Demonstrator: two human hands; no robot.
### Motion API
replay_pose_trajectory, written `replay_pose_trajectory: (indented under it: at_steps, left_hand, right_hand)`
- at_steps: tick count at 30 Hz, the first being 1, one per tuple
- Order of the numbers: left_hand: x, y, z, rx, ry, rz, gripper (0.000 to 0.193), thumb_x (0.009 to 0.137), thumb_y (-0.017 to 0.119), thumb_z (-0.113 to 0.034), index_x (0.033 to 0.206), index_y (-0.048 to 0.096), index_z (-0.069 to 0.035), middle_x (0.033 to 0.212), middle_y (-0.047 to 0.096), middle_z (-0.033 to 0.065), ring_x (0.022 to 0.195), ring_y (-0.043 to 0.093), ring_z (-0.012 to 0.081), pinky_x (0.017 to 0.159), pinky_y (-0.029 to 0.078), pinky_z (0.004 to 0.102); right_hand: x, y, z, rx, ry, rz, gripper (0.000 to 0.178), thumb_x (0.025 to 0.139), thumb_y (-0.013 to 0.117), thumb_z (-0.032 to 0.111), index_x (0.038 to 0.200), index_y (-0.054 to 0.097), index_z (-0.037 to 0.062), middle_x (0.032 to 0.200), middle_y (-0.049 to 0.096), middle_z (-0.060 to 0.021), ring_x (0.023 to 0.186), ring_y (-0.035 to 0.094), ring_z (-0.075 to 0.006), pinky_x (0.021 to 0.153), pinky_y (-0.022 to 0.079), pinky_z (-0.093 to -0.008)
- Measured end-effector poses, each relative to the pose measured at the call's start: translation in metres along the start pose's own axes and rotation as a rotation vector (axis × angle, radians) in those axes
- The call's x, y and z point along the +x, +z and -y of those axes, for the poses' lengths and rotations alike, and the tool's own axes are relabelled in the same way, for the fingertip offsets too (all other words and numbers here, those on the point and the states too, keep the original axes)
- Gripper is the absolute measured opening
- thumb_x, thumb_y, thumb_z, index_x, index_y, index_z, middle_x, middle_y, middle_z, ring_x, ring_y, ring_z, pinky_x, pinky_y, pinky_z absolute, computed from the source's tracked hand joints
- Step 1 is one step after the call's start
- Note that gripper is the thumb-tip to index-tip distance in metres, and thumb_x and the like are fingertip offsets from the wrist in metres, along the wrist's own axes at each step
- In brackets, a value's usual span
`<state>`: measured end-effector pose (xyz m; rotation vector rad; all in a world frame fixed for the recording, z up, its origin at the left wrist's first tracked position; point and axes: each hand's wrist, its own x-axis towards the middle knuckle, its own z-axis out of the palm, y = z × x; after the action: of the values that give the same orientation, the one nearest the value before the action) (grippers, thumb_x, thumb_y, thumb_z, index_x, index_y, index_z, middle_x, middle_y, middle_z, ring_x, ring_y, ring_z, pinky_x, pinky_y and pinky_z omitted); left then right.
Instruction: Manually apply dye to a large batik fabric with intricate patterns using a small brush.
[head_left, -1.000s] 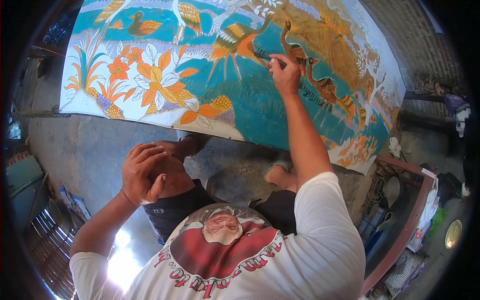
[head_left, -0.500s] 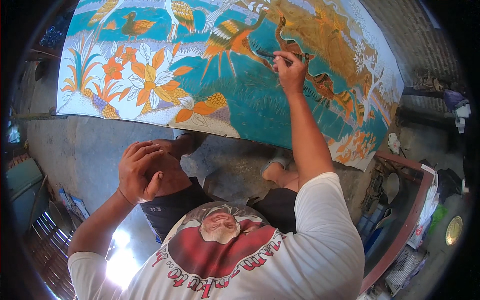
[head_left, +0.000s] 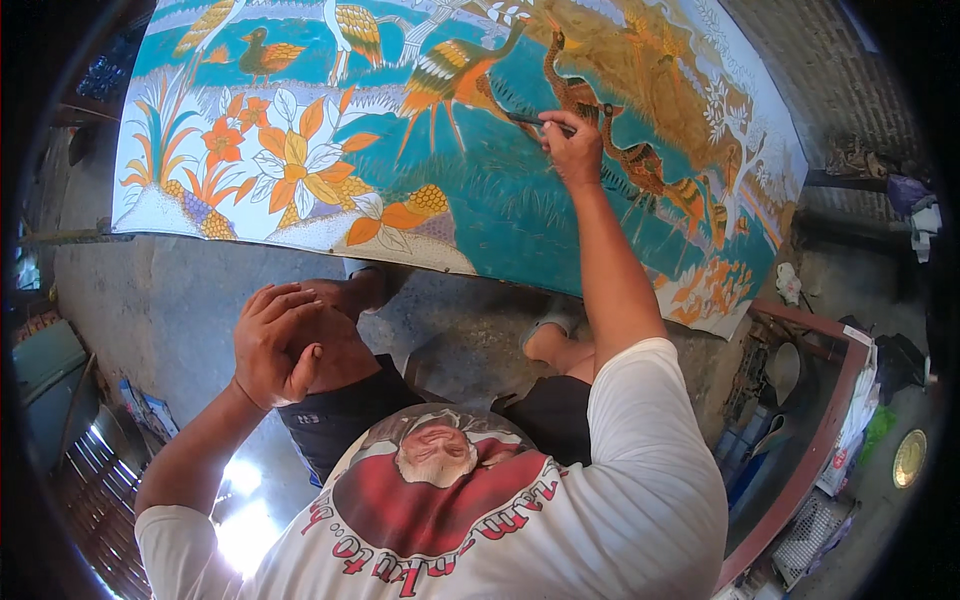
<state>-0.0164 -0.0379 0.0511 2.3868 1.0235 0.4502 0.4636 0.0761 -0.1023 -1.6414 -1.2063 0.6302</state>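
A large painted canvas (head_left: 520,205) spreads in front of me, showing long-necked birds, a duck, orange flowers and teal water. My right hand (head_left: 573,155) pinches a slim dark paintbrush (head_left: 526,118), its tip pointing left. The tip is at the curved orange part of the painted bird (head_left: 450,75) at the upper middle; I cannot tell if it touches the cloth. My left hand (head_left: 272,340) rests loosely over my bent left knee (head_left: 335,345), holding nothing, with the thumb apart from the fingers.
A reddish-brown frame (head_left: 850,400) stands at the right, with a spoon-like utensil (head_left: 783,372) and other items inside. Beyond it lies a round gold-coloured dish (head_left: 909,458). Concrete floor (head_left: 200,285) shows below the canvas. Slatted wood (head_left: 95,500) is at the lower left.
My right hand and the brush have shifted slightly left and a little down over the canvas. The left hand stays on the knee.
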Motion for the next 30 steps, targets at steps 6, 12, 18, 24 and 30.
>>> replay_pose_trajectory:
  at_steps: [6,12,18,24,30]
  left_hand:
    - [0.002,0.001,0.001,-0.001,-0.007,0.007,0.049,0.077,0.062,-0.038,0.107,0.072,-0.001,0.115,0.071,0.0188,0.113,0.065,0.0411,0.102,0.046,0.0544]
    - [0.003,0.001,-0.001,0.006,-0.01,0.014,0.049,0.078,0.062,-0.039,0.107,0.071,0.0,0.114,0.071,0.019,0.112,0.064,0.0412,0.102,0.045,0.0538]
    - [0.002,0.001,-0.002,0.017,0.001,0.01,0.048,0.078,0.062,-0.038,0.106,0.071,0.0,0.114,0.071,0.0193,0.112,0.064,0.0412,0.102,0.046,0.0526]
    - [0.004,0.0,-0.003,0.015,-0.005,0.016,0.048,0.077,0.062,-0.037,0.106,0.071,0.0,0.113,0.071,0.0193,0.111,0.065,0.041,0.101,0.046,0.0521]
    - [0.007,0.001,-0.004,0.014,-0.002,0.01,0.047,0.075,0.063,-0.036,0.104,0.071,-0.001,0.112,0.071,0.0192,0.11,0.065,0.0409,0.1,0.047,0.0513]
  right_hand:
    - [0.001,-0.013,0.009,0.082,-0.019,-0.03,0.019,0.09,0.066,0.009,0.103,0.076,0.0003,0.083,0.072,-0.0064,0.07,0.069,-0.0124,0.068,0.058,-0.0273]
    - [0.002,-0.007,0.012,0.127,-0.006,-0.03,0.016,0.086,0.066,0.009,0.094,0.077,0.0024,0.075,0.071,-0.0052,0.067,0.067,-0.0109,0.06,0.052,-0.0278]
    - [0.004,-0.004,-0.006,0.067,-0.007,-0.019,0.016,0.085,0.066,0.011,0.094,0.078,0.0039,0.072,0.069,-0.0035,0.066,0.063,-0.0115,0.063,0.05,-0.0278]
    - [0.0,-0.009,-0.006,0.028,0.036,-0.007,0.017,0.088,0.065,0.007,0.1,0.076,-0.0005,0.079,0.07,-0.006,0.067,0.067,-0.0119,0.065,0.056,-0.0261]
    - [-0.001,-0.015,0.006,0.22,0.063,-0.086,0.018,0.089,0.065,0.008,0.101,0.076,-0.0001,0.081,0.071,-0.0086,0.066,0.067,-0.0129,0.065,0.057,-0.0263]
